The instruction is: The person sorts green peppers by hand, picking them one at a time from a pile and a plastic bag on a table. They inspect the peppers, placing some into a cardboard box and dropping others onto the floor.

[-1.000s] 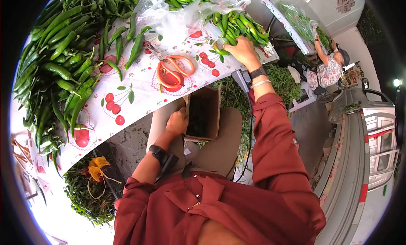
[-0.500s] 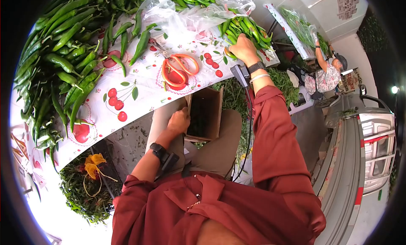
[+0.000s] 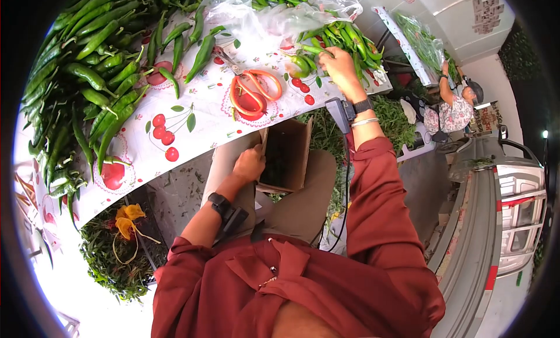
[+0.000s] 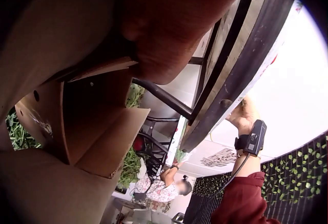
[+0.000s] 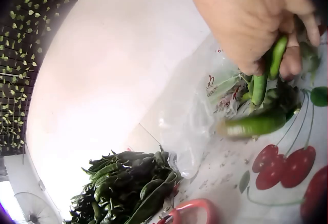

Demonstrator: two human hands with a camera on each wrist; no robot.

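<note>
My right hand (image 3: 339,72) is over the small pile of green chili peppers (image 3: 357,43) at the table's right end. Its fingers pinch green chili peppers (image 5: 260,88), seen pointing down from the fingertips in the right wrist view. Just below them, a blurred chili pepper (image 5: 256,125) lies across the view near the printed cloth. My left hand (image 3: 249,164) is low between the knees, its fingers curled at the left edge of an open cardboard box (image 3: 298,154). The left wrist view shows the same box (image 4: 66,126) beneath the hand; its fingertips are hidden.
Orange-handled scissors (image 3: 255,93) lie on the cherry-print tablecloth (image 3: 198,136). A large heap of green chili peppers (image 3: 87,75) covers the left side. A clear plastic bag (image 3: 256,14) is at the back. Another person (image 3: 458,110) is at a second table, far right.
My right hand has lifted and turned slightly, and chili peppers now show at its fingertips, left of the pile. The left hand stays at the box. The head view has shifted a little.
</note>
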